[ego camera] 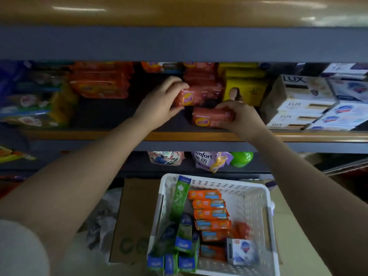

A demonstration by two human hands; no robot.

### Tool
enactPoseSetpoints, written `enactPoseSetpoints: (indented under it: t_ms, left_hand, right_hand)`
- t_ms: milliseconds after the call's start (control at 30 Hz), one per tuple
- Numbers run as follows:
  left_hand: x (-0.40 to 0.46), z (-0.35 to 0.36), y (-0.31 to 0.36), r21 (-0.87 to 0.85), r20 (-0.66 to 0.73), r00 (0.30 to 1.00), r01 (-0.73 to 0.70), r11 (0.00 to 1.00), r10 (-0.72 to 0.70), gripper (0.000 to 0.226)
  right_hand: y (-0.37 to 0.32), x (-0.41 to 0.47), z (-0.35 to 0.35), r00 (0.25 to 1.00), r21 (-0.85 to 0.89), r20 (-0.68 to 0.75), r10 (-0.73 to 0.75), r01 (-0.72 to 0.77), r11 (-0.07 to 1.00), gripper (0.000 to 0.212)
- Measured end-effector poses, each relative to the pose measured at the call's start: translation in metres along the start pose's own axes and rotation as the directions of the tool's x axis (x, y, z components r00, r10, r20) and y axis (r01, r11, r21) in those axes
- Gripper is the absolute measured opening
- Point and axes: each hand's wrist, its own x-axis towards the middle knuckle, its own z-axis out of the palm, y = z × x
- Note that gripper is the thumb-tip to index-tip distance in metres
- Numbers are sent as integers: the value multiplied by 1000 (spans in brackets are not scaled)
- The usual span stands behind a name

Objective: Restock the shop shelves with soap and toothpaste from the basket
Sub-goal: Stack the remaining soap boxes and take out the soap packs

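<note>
Up on the shelf (119, 134), left hand (161, 102) grips one red soap pack (201, 95); right hand (239, 116) grips another (211, 116).

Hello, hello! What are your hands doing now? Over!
Left hand grips red soap pack. Right hand grips another pack on shelf. Basket still stocked. Nothing blocking.

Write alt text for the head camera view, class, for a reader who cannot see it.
A person's left hand and right hand each grip a red-orange wrapped soap bar at a dark shop shelf stocked with soap packs. Below, a white perforated plastic basket holds orange soap bars and green toothpaste boxes.
</note>
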Motion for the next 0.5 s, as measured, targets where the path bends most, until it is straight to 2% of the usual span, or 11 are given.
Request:
enactPoseSetpoints:
  t_ms: [100,167,267,367,500]
  left_hand:
    - [15,15,-1,-81,-5,999,-53,995,53,51]
    - [22,25,-5,-56,20,998,-65,996,66,54]
    - [28,32,-14,-29,122,988,-87,996,90,60]
    - [22,33,-26,-28,200,973,-109,994,112,64]
    - [11,27,-31,-151,292,946,-99,984,140,67]
  right_hand:
    - [-2,2,4,995,-22,-91,36,-39,999,39]
    - [-4,4,8,991,-76,-133,23,-33,997,40]
    - [-6,8,18,983,-205,-182,-14,-24,978,49]
    - [-8,11,25,971,-256,-239,32,-94,962,52]
    - [-18,9,26,967,-285,-242,84,-153,946,55]
